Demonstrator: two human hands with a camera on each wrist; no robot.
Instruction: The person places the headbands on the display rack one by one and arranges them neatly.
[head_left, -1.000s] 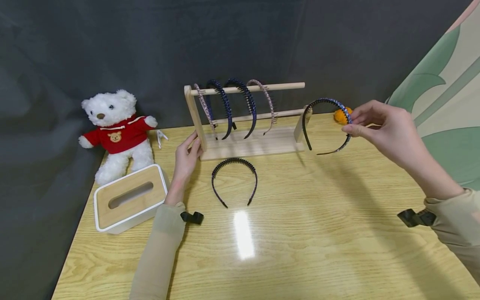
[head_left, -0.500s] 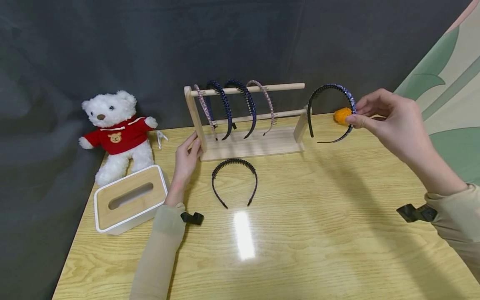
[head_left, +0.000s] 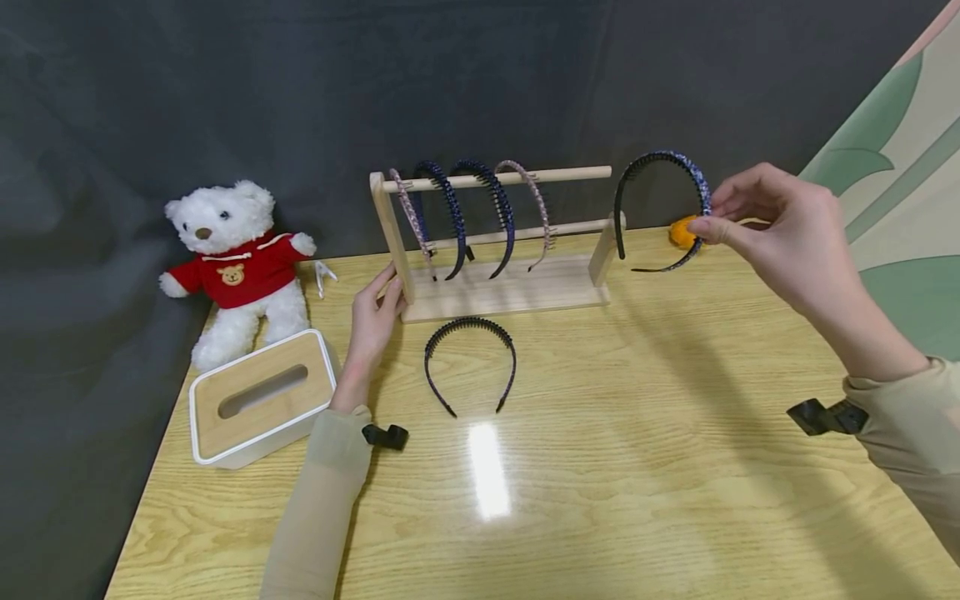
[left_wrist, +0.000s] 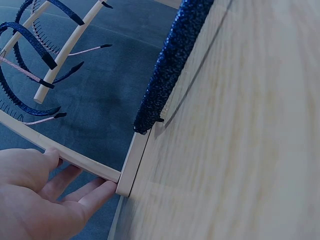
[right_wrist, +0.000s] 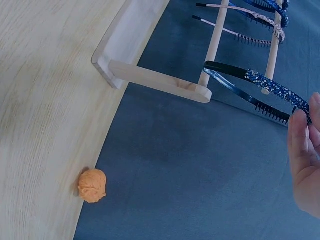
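My right hand pinches a blue sequined headband between thumb and fingers, raised off the table by the right end of the wooden rack. In the right wrist view this headband's free ends point towards the rack's two rods, its toothed inside showing. Low on the rack's left post, the fingertips of my left hand rest against the wood; the left wrist view shows them along the post. Two pink and two dark blue headbands hang on the rods. Another dark headband lies in front of the rack.
A white teddy bear in a red hoodie sits at the left. Before it stands a tissue box with a wooden lid. A small white clip-like piece lies beside the bear, and an orange ball lies at the back right.
My right hand has lifted the blue headband upward, now about level with the rack's top rod. The left hand stays at the post, and the rack has not moved.
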